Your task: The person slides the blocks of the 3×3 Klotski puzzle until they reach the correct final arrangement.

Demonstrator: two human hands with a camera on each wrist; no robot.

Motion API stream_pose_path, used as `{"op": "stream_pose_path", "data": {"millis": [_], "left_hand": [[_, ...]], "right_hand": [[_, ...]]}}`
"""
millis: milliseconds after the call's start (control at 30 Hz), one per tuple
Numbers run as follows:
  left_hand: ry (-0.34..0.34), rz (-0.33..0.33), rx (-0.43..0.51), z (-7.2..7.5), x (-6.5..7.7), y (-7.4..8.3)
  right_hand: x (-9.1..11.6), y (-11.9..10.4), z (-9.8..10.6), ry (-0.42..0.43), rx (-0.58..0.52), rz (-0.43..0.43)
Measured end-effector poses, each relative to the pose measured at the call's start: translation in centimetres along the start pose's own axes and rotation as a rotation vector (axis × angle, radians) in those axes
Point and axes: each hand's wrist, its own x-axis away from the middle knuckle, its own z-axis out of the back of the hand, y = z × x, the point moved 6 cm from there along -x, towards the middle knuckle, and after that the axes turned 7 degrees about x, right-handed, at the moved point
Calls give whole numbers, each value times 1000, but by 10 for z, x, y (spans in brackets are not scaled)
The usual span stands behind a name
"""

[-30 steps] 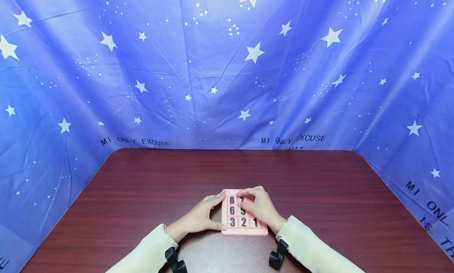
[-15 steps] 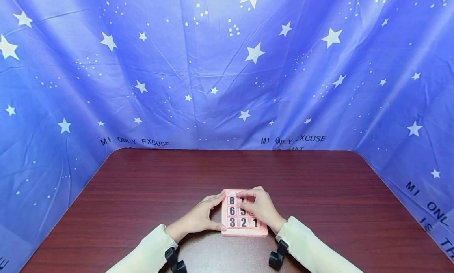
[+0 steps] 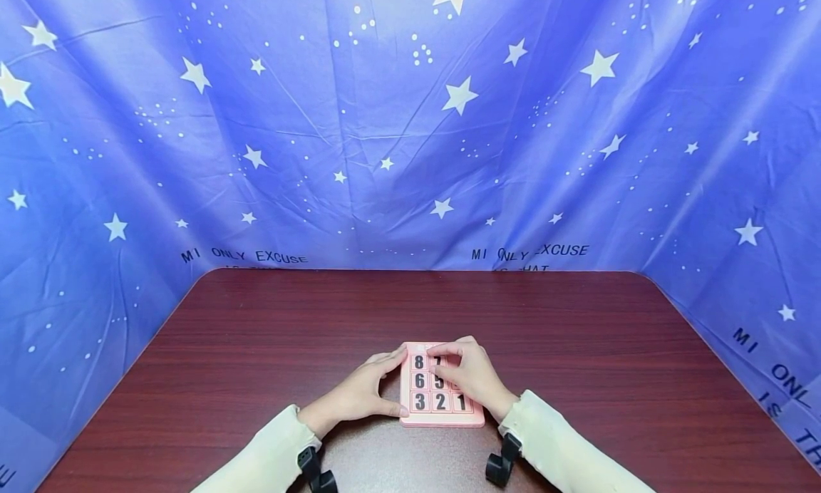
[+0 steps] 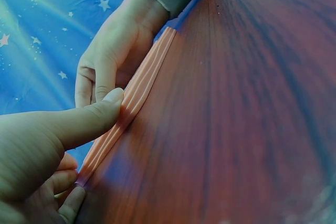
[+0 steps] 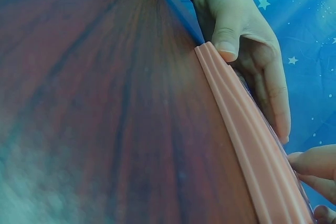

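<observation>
A pink number slide puzzle (image 3: 444,420) lies flat on the table. Bold black digits are on its tiles: 8 and 7 on top, 6 and 5 in the middle, 3, 2, 1 at the bottom. My left hand (image 3: 360,391) holds its left side, thumb at the near corner, fingers at the far one. Over its right part is my right hand (image 3: 474,373), thumb and index finger apart and reaching down to the tiles near 7 and 5; it hides the upper right tiles. In the left wrist view the puzzle's ridged side (image 4: 139,87) shows beneath the left thumb.
The dark red wood-grain table (image 3: 308,315) stretches away behind the puzzle. Blue star-printed cloth (image 3: 398,122) hangs behind it and along both sides. Black wrist cameras (image 3: 316,470) are strapped over the pale sleeves.
</observation>
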Motion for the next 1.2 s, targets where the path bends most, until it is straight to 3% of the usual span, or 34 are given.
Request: {"op": "stream_pose_path", "data": {"millis": [1200], "left_hand": [[-4,3,1,1,1,0]], "right_hand": [[1,2,6,-23,60,66]]}}
